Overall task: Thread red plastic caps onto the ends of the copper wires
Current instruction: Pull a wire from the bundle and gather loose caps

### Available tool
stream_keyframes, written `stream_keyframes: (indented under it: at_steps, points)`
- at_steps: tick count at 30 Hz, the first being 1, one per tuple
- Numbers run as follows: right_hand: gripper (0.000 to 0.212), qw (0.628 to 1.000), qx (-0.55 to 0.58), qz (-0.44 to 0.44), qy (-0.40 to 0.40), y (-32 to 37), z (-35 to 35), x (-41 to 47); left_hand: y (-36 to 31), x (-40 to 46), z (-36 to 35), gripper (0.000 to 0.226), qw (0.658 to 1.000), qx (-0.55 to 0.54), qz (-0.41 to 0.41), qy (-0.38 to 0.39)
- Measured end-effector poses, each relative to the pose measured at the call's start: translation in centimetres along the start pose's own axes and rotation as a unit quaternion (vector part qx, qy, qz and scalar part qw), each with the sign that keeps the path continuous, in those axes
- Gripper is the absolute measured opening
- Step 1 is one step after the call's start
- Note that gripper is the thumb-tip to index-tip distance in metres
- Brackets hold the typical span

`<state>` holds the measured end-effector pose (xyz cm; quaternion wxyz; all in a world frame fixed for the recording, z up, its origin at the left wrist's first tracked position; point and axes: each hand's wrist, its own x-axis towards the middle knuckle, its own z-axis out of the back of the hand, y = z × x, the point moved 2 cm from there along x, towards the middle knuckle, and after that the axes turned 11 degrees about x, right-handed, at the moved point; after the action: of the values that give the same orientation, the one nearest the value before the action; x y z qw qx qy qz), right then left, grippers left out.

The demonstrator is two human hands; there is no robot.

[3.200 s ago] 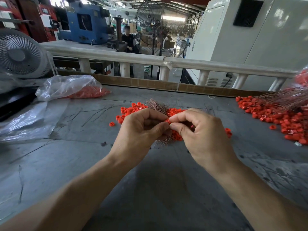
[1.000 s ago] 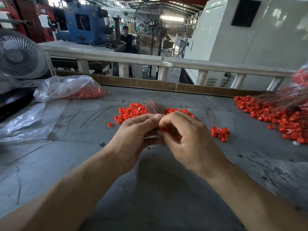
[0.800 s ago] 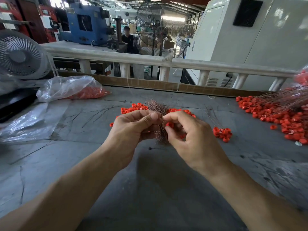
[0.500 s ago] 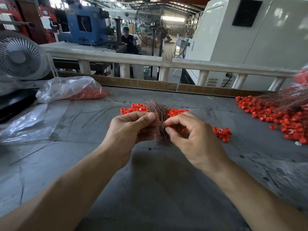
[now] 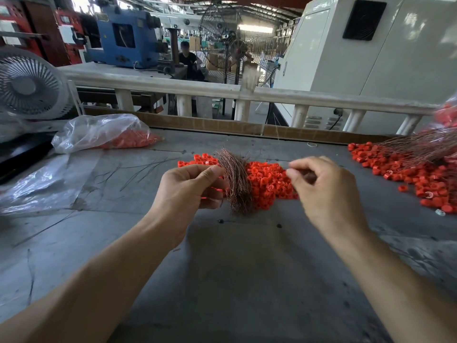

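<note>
The left hand (image 5: 190, 191) holds the bundle of copper wires (image 5: 235, 181) above the grey table (image 5: 235, 280); its thumb and fingers are curled round the bundle, which stands roughly upright and fans out at the top. A glint of red shows between the left fingers, but what it is cannot be told.

The right hand (image 5: 326, 191) has its thumb and forefinger pinched together at their tips, the other fingers curled under. Whether a wire or a cap lies in the pinch cannot be told from the head view.

Change from the earlier frames:
- Half a second ago the right fingertips sat just beside the bundle, close to the left thumb. The right hand now lies well apart from the left hand, displaced toward the right side.
- With the right hand withdrawn, the central pile of red caps (image 5: 269, 181) is exposed between the two hands. It lies on the table directly behind and beside the bundle.
- The left hand keeps the same grip on the bundle.

Other items on the table:
- A second pile of red caps (image 5: 405, 169) lies at the right edge, with a loose sheaf of long copper wires (image 5: 420, 147) resting across it.
- A clear plastic bag (image 5: 99, 132) containing more red caps lies at far left.
- A white fan (image 5: 27, 85) stands beyond the bag.
</note>
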<state>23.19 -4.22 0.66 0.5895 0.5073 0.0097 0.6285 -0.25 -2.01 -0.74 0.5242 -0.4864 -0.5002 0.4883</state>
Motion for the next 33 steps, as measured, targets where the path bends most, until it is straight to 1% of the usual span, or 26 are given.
stream_keyframes:
  at_steps: [2,4,6,11,14,16,19,22,23,25,27,28,30,33]
  points:
    - [0.01,0.996,-0.067,-0.047,-0.018,-1.8,0.9,0.8,0.1,0.1,0.1,0.016,1.0,0.026,-0.01,-0.012]
    - [0.011,0.987,-0.124,-0.1,-0.01,-3.2,1.7,1.3,0.3,0.3,0.1,0.014,0.997,0.068,-0.025,-0.023]
    - [0.01,0.978,-0.163,-0.132,0.002,-4.0,2.3,1.4,0.6,0.5,0.2,0.013,0.992,0.116,-0.045,-0.03]
    - [0.022,0.957,-0.24,-0.159,0.014,-4.6,2.6,1.7,1.5,1.2,0.6,0.018,0.979,0.185,-0.077,-0.033]
    - [0.023,0.95,-0.264,-0.164,0.033,-4.7,2.5,1.6,1.8,1.6,1.0,0.021,0.964,0.241,-0.1,-0.049]
    - [0.016,0.956,-0.261,-0.133,0.03,-4.2,2.4,1.5,1.9,1.8,1.1,0.018,0.95,0.282,-0.111,-0.07]
    - [0.009,0.98,-0.182,-0.075,0.033,-3.0,1.7,1.2,1.6,1.7,1.3,0.017,0.929,0.336,-0.121,-0.1]
    - [0.01,0.991,-0.095,-0.047,0.085,-1.8,0.0,0.6,1.3,1.9,1.9,0.013,0.894,0.414,-0.124,-0.12]
    - [0.012,0.991,-0.075,-0.038,0.105,-1.6,-0.7,0.3,1.3,2.0,2.1,0.017,0.88,0.444,-0.121,-0.119]
    - [0.021,0.989,-0.062,-0.024,0.135,-1.2,-1.8,-0.1,1.3,2.3,2.2,0.035,0.855,0.5,-0.098,-0.098]
    - [0.033,0.984,-0.082,-0.02,0.159,-1.1,-2.7,-0.2,1.3,2.5,2.2,0.049,0.832,0.547,-0.067,-0.068]
    - [0.04,0.98,-0.098,-0.026,0.17,-1.1,-3.0,-0.2,1.3,2.6,2.1,0.053,0.823,0.562,-0.058,-0.056]
    - [0.048,0.975,-0.116,-0.038,0.188,-1.0,-3.6,-0.2,1.4,2.7,1.9,0.053,0.817,0.571,-0.064,-0.047]
    - [0.046,0.975,-0.105,-0.028,0.193,-0.9,-4.0,-0.3,1.4,2.6,1.6,0.047,0.835,0.539,-0.094,-0.059]
